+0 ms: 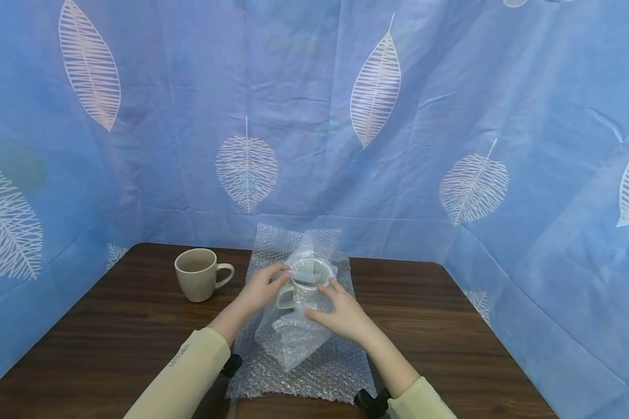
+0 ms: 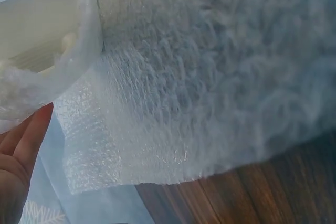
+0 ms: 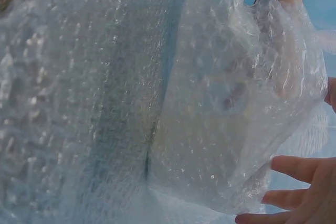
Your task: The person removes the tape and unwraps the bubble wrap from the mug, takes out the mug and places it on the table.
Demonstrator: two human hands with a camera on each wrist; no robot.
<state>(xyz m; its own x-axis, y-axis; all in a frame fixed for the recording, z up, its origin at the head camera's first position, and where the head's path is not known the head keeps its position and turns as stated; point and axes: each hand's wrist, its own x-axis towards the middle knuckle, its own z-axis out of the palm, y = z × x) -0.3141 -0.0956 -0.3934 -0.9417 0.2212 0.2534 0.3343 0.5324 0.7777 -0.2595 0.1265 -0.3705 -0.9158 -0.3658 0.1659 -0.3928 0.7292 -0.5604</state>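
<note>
A light-coloured mug (image 1: 311, 281) stands inside a loose piece of bubble wrap (image 1: 305, 334), its handle turned to the left. Beneath it a larger bubble wrap sheet (image 1: 340, 378) lies flat on the table. My left hand (image 1: 264, 286) touches the wrap at the left of the mug's rim, fingers stretched out; its thumb lies near the rim. From the other side my right hand (image 1: 343, 314) rests spread fingers on the wrap by the mug. In the right wrist view, the fingertips (image 3: 286, 165) meet the wrap's edge, and the mug is veiled by plastic.
To the left a second cream mug (image 1: 196, 278) stands upright and unwrapped, handle to the right. Everything is on a dark wooden table (image 1: 424, 331). A blue leaf-patterned cloth (image 1: 304, 174) hangs behind and along the sides.
</note>
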